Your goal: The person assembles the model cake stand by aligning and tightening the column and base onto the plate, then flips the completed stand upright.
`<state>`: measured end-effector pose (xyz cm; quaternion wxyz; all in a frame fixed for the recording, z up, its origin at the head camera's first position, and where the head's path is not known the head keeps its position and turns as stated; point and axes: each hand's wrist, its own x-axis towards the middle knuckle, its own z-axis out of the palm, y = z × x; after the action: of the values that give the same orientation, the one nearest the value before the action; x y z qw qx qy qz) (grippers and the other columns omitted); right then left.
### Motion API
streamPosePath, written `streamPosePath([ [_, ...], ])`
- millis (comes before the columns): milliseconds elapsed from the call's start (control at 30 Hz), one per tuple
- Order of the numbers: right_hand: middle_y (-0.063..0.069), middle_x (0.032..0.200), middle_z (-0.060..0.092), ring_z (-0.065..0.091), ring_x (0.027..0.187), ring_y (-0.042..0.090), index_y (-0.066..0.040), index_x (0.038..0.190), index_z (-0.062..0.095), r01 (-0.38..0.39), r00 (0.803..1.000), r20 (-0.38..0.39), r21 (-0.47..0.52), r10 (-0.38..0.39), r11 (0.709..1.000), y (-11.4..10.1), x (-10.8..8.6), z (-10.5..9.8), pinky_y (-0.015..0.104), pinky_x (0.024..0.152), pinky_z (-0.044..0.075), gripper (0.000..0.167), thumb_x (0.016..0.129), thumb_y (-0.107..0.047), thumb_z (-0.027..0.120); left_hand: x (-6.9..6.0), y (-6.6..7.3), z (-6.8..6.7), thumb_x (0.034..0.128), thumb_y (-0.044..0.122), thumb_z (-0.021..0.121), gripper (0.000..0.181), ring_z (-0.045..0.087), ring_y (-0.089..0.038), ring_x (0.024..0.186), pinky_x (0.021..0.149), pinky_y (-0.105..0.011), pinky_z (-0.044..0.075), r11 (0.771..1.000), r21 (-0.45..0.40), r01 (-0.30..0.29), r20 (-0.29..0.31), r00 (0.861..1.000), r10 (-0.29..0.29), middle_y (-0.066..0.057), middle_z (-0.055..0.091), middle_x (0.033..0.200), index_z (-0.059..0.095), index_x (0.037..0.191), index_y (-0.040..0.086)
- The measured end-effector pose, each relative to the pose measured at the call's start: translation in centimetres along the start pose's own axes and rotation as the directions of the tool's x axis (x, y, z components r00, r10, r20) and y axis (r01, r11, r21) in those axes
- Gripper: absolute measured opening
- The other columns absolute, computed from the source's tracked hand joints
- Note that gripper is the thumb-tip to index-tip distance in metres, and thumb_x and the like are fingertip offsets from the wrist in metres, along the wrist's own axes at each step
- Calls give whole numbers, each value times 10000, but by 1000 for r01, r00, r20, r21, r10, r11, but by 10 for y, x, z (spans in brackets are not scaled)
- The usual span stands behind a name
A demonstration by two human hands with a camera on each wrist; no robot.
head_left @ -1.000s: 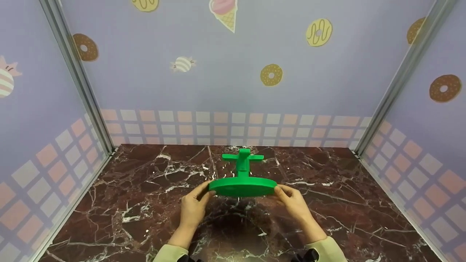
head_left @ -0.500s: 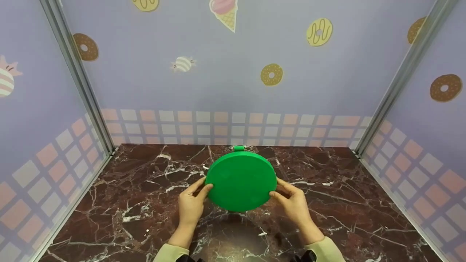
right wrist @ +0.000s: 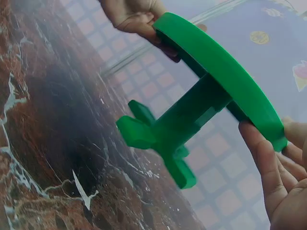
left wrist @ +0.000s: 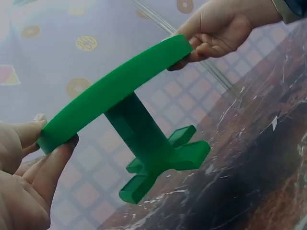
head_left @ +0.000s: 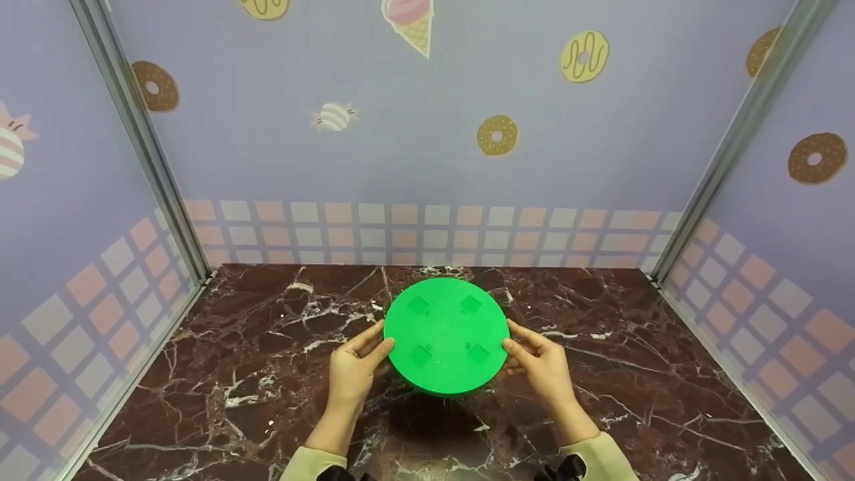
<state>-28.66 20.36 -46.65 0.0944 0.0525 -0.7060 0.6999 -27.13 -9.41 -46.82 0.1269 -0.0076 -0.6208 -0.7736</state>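
Note:
A green round pedestal table [head_left: 446,331], small like a toy, is held up by its rim between both hands. Its flat top, marked with several faint diamond shapes, faces the head camera. Below it, in the left wrist view, hang a square post [left wrist: 139,127] and cross-shaped feet [left wrist: 192,155], clear of the marble surface. My left hand [head_left: 352,371] pinches the left rim, thumb above and fingers underneath. On the opposite rim, my right hand [head_left: 546,369] pinches in the same manner. The head view hides the post and feet behind the top.
A dark red marble tabletop [head_left: 234,361] with white veins lies beneath. Purple walls with sweets printed on them [head_left: 427,167] stand at the back and both sides, joined by grey metal corner posts [head_left: 143,140].
The green table has been tipped from feet pointing away and up to feet downward. Its top has swung from nearly edge-on to facing upward. Both hands have kept their hold on the rim.

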Motion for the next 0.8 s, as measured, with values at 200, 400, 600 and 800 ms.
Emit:
streamPosePath([
  [200, 48, 889, 770, 700, 595, 124, 61, 1374, 624, -108, 994, -3, 43, 108, 993, 7, 1, 1, 277, 590, 620, 411, 980, -42, 681, 1, -5, -2, 922, 122, 785, 510, 750, -42, 917, 703, -276, 649, 994, 17, 112, -25, 993, -112, -244, 697, 1294, 626, 1373, -55],
  [400, 34, 926, 752, 714, 612, 123, 70, 1397, 597, -164, 986, 25, 64, 163, 984, 14, 2, 1, 280, 600, 627, 439, 984, -52, 680, 1, -10, -4, 937, 110, 764, 500, 748, -48, 874, 687, -257, 644, 988, 4, 152, -20, 988, -152, -204, 744, 1213, 614, 1382, -63],
  [600, 42, 891, 751, 727, 628, 128, 85, 1399, 585, -162, 986, 42, 38, 160, 986, 19, 1, 1, 268, 597, 623, 451, 981, -54, 681, 2, -15, -4, 941, 105, 759, 505, 753, -69, 882, 702, -279, 650, 988, -5, 157, -3, 988, -157, -235, 725, 1240, 604, 1389, -68],
  [800, 59, 875, 771, 734, 632, 163, 85, 1409, 571, -174, 983, 60, 25, 173, 984, 21, 0, 0, 280, 605, 628, 466, 982, -61, 685, 3, -16, -5, 942, 97, 756, 497, 750, -71, 894, 701, -288, 652, 985, 5, 173, -6, 985, -173, -257, 695, 1292, 607, 1385, -70],
])
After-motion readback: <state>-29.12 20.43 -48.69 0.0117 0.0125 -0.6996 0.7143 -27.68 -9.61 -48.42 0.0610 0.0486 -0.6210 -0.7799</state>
